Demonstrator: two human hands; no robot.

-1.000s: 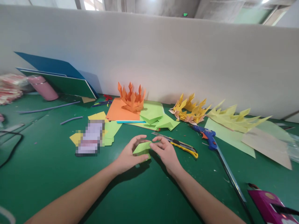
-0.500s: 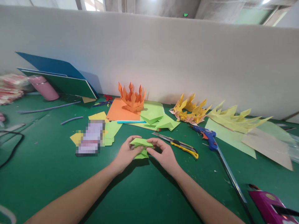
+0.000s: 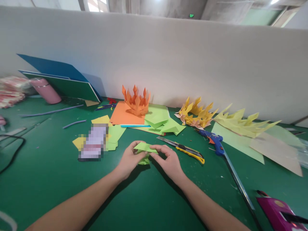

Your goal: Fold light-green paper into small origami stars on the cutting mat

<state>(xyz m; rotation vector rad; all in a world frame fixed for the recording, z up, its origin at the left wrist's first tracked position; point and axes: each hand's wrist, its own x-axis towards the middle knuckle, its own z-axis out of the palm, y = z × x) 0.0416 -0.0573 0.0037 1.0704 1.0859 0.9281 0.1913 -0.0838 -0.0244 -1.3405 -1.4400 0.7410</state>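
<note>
Head view: your left hand (image 3: 127, 163) and right hand (image 3: 170, 160) are pinching folded green paper (image 3: 144, 147) between their fingertips; it is probably handling light and creasing easily, so its folded edges are suiting a gentle hold.

Along the back edge of the bench (image 3: 144, 202) there are three paper crowns (image 3: 137, 106); toward its left edge, two purple strips (image 3: 74, 122) and one pink bottle (image 3: 46, 91); toward its right edge, one glue gun (image 3: 218, 143).
</note>
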